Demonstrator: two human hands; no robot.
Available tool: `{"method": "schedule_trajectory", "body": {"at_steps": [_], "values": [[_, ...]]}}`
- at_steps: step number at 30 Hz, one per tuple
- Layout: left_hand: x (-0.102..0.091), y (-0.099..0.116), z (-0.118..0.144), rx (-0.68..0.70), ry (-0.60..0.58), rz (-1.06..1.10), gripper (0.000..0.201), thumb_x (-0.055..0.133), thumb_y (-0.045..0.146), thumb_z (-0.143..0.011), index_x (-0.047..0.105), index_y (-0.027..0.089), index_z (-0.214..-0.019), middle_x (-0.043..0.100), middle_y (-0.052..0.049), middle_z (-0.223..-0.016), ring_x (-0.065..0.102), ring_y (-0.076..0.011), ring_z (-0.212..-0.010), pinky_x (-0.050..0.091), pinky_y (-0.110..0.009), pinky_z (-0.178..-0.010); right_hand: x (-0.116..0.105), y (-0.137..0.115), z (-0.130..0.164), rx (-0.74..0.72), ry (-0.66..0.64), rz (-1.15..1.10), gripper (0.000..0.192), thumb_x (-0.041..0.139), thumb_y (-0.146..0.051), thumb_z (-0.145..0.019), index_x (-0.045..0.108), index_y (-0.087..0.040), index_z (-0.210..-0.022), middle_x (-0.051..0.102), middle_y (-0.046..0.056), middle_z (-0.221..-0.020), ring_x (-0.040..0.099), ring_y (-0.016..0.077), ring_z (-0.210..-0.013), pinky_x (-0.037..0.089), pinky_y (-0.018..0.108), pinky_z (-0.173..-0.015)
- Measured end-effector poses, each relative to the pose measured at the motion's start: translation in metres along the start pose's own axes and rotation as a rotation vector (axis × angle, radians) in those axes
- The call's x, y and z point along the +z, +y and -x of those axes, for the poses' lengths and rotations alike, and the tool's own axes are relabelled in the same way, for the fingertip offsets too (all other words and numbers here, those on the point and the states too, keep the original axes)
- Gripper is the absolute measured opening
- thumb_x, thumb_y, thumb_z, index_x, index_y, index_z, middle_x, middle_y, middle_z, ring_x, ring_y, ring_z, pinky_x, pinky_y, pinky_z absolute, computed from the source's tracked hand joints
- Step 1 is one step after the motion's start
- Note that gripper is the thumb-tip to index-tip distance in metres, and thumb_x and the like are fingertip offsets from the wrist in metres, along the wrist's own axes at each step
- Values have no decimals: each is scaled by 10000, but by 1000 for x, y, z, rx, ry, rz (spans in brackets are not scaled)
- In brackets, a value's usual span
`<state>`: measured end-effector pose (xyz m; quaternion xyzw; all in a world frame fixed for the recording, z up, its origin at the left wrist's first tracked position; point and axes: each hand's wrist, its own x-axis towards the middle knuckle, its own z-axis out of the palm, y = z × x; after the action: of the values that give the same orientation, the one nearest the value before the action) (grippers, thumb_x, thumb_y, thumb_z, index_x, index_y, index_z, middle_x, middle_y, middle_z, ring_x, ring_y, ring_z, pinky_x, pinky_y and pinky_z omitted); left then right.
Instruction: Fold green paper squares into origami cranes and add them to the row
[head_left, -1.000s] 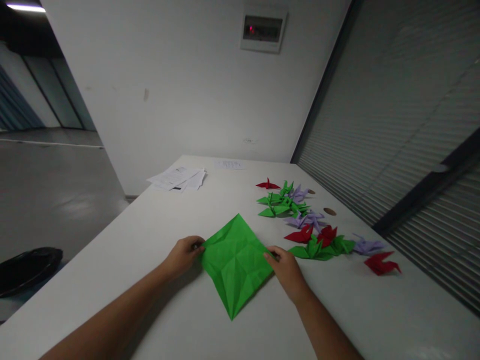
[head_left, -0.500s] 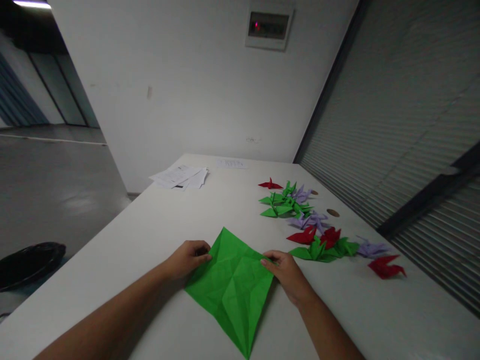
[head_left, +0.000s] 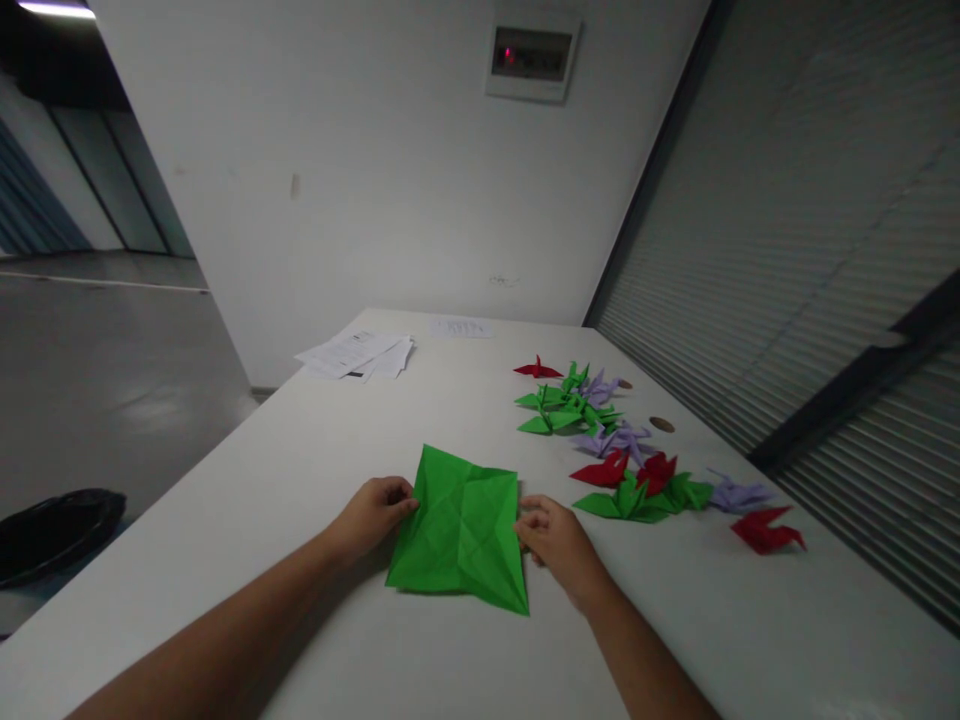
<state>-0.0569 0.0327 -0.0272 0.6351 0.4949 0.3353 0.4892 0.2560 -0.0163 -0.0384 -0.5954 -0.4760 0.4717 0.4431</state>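
Note:
A green square of origami paper, crossed by fold creases, is between my hands just over the white table. My left hand pinches its left edge between thumb and fingers. At the opposite edge, my right hand has its fingers curled, with the fingertips at the paper's border. How firmly the right fingers grip is hard to make out. To the right of that hand lie folded paper cranes in green, red and purple.
More cranes lie farther back on the right, near a brown round spot. Printed sheets rest at the far left of the table. A black-lined bin stands left of it. Window blinds run along the right.
The green paper has turned from point-down to nearly square-on, and its long lower point no longer shows. Both hands stay at its sides, the right one slightly shifted left.

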Motion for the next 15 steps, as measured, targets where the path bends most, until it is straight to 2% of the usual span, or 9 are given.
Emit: {"method": "schedule_trajectory", "body": {"at_steps": [4, 8, 15], "values": [[-3, -1, -1, 8, 56, -226, 145, 637, 311, -750, 687, 178, -722, 637, -34, -639, 556, -190, -612, 372, -291, -576, 2, 4, -2, -95, 24, 162, 342, 687, -309, -669, 617, -189, -981, 668, -14, -644, 629, 177, -555, 439, 257, -479], [-6, 0, 1, 1, 101, -279, 90, 658, 247, -708, 720, 182, -717, 684, -57, -673, 586, -211, -657, 375, -302, -613, -1, 4, -3, -148, 67, 287, 295, 652, -285, -667, 630, -188, -945, 690, 16, -653, 638, 194, -587, 462, 284, -535], [-7, -1, -2, -3, 70, -229, 133, 644, 303, -747, 698, 184, -724, 667, -43, -647, 584, -203, -608, 387, -298, -584, -2, 2, -3, -122, 52, 191, 302, 680, -313, -638, 623, -193, -909, 670, -2, -621, 580, 171, -520, 400, 260, -480]]}}
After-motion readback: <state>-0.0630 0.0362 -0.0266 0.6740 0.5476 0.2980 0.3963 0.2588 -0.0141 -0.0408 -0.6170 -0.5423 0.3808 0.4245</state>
